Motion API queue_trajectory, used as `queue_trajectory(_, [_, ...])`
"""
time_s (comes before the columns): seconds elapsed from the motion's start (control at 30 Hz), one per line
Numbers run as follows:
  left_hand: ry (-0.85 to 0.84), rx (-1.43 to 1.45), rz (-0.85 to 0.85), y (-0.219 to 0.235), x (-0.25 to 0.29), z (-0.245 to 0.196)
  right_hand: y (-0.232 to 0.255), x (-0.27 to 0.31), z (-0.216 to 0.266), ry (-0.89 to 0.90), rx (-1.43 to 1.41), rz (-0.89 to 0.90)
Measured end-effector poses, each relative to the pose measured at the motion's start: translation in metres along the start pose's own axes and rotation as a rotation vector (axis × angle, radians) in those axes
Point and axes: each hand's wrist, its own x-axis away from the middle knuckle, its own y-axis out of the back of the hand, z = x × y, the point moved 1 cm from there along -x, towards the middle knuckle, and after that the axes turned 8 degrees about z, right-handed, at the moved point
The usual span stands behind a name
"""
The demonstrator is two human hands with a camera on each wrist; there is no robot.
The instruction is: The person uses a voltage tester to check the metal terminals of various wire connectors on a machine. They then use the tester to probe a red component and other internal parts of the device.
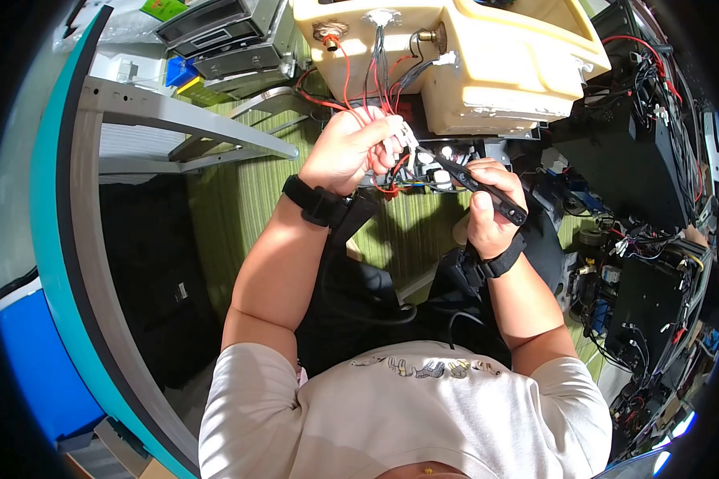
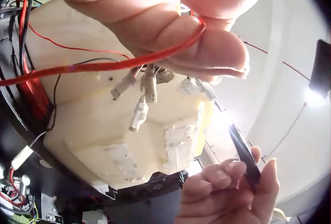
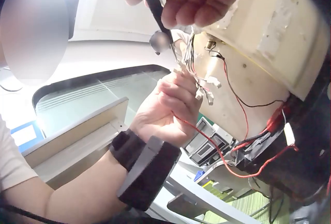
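Wires (image 1: 380,48) and a black tool (image 1: 479,188), both held.
The left hand (image 1: 350,148) clutches the wires near the cream tank's (image 1: 503,76) edge; the right hand (image 1: 491,229) grips the tool, tip beside a white plug (image 1: 409,134).

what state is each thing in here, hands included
left hand, gripping wires
right hand, holding black tool
black tool, tip close to left hand
connectors, at least three hanging loose
red wire, slack
tub, wires running from its wall
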Motion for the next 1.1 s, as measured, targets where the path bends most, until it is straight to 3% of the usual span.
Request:
queue_trajectory(0.2, [-0.003, 0.008, -0.042, -0.001, 0.0, 0.001, -0.004, -0.006, 0.007, 0.066, 0.041, 0.029])
queue_trajectory(0.3, [-0.003, 0.119, 0.066, -0.004, 0.0, -0.001, -0.007, -0.007, 0.008, 0.089, 0.077, 0.069])
queue_trajectory(0.87, [-0.057, -0.044, -0.122, -0.011, 0.003, -0.001, -0.012, -0.008, 0.01, 0.108, 0.091, 0.164])
queue_trajectory(1.0, [-0.059, -0.074, -0.137, -0.009, 0.005, -0.004, -0.014, -0.009, 0.009, 0.097, 0.09, 0.147])
queue_trajectory(1.07, [-0.074, -0.043, -0.02, 0.001, 0.005, -0.007, -0.012, -0.007, 0.007, 0.116, 0.035, 0.086])
queue_trajectory(1.1, [-0.078, 0.003, -0.088, 0.004, 0.009, -0.008, -0.01, -0.008, 0.009, 0.093, 0.046, 0.071])
